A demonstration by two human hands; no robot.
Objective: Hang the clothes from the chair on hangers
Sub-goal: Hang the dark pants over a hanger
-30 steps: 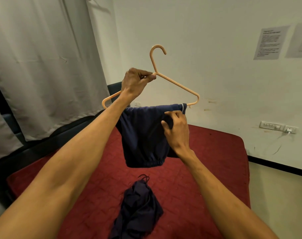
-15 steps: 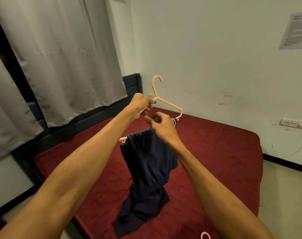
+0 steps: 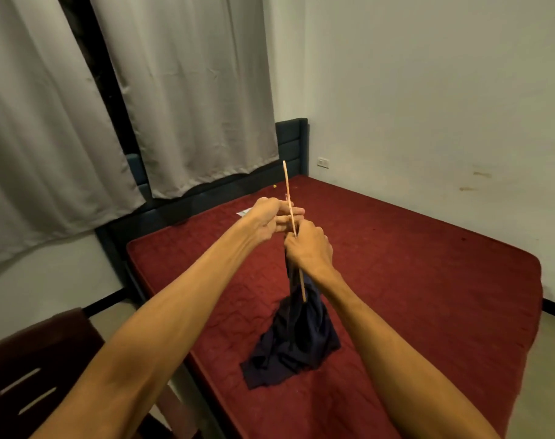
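Navy garment (image 3: 296,315) hangs off the hanger (image 3: 287,185) above the bed's (image 3: 428,264) left edge, tail meeting a dark heap (image 3: 289,353). Will it hold?
— Maybe not. Right hand (image 3: 308,248) clamps cloth to the bar, left hand (image 3: 270,221) pinches the hanger; slacken either and it slips. The heap could snag it. Chair (image 3: 32,375) off the bed's near left corner; curtains (image 3: 190,106) behind.

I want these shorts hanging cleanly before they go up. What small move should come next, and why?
Probably raise the hanger a little. Both the left hand and right hand hold it edge-on, and the navy shorts draped on it seem to trail down onto the dark garment heaped on the red mattress, so lifting should free them.
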